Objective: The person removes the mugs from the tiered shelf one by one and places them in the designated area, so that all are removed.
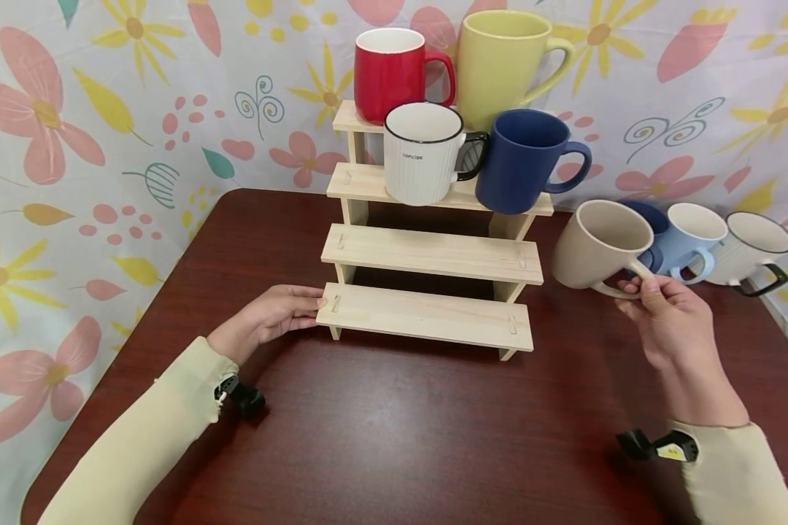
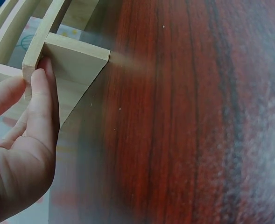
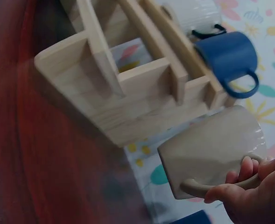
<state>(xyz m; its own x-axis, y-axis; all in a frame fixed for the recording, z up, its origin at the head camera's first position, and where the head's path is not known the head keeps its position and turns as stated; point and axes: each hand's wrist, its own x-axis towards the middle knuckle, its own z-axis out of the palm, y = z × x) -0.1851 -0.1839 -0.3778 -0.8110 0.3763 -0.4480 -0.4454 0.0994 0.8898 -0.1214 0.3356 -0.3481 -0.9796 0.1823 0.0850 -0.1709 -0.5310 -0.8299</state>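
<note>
My right hand grips the handle of a beige mug, which is tilted in the air just right of a stepped wooden shelf. In the right wrist view, fingers of that hand pass through the mug's handle. At the shelf's lowest step, my left hand pinches the left end of the board, thumb on one side and fingers on the other. On the top step stand a red mug and a yellow mug. One step down are a white mug and a navy mug.
Behind the beige mug, at the right, stand a dark blue mug, a light blue mug and a white mug with a black handle. A flower-print cloth hangs behind the dark red wooden table.
</note>
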